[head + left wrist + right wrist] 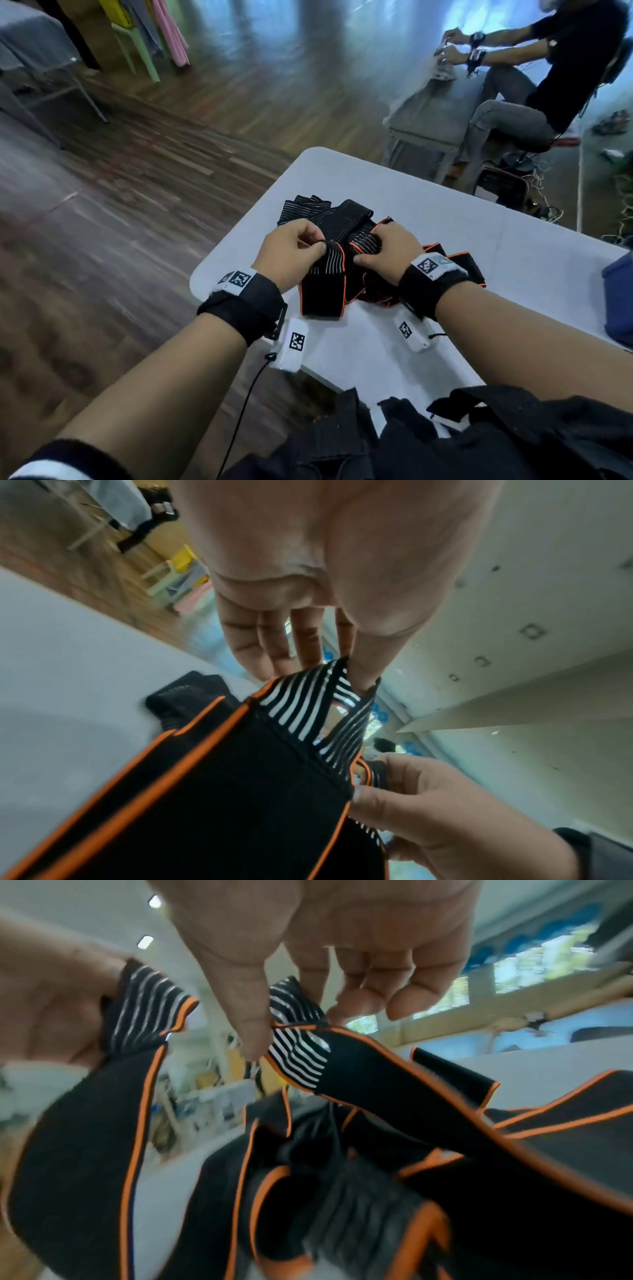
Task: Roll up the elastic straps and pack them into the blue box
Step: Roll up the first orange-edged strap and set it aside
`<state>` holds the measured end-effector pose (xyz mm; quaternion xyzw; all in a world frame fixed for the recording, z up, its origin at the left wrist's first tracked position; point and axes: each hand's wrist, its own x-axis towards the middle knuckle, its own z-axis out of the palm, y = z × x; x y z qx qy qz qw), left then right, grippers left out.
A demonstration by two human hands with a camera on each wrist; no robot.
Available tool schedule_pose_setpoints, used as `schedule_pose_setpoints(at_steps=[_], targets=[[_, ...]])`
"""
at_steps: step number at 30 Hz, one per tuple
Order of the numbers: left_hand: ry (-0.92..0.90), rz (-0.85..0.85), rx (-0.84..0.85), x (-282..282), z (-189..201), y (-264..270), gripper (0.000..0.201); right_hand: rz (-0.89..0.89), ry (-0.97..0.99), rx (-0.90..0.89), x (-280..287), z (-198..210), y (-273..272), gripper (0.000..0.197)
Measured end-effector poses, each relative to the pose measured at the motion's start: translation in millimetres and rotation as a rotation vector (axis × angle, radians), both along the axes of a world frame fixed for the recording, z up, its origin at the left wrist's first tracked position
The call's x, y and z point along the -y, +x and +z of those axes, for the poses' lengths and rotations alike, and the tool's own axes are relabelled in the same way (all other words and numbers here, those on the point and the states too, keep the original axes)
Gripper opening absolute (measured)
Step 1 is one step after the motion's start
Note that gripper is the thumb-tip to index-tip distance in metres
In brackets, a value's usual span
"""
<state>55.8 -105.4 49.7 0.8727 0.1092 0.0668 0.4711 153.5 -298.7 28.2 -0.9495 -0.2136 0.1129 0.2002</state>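
A heap of black elastic straps (329, 219) with orange edging and white-striped ends lies on the white table (513, 246). My left hand (294, 246) pinches the striped end of one strap (323, 274) between thumb and fingers; the left wrist view shows that strap (240, 777) hanging down from the pinch. My right hand (387, 250) pinches the striped end of a strap (298, 1056) between thumb and forefinger, the rest trailing into the heap. At the right edge a corner of the blue box (618, 294) shows.
The table's left corner (205, 274) lies just under my left wrist, with wooden floor (137, 171) beyond. Another person (548, 68) sits at a grey table at the back right. Dark clothing (479, 438) covers the table's near edge.
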Motion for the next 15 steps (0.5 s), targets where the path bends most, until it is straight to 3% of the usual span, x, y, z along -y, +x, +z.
schedule_pose_setpoints(at_steps=[4, 9, 15], targets=[[-0.026, -0.011, 0.178, 13, 42, 26, 0.018, -0.198, 0.316, 0.060, 17, 47, 8, 0.039], [-0.206, -0.106, 0.343, 38, 97, 49, 0.012, -0.275, 0.541, 0.128, 47, 104, 8, 0.025], [-0.362, -0.206, 0.421, 68, 150, 71, 0.028, -0.194, 0.538, 0.215, 92, 167, -5, 0.041]])
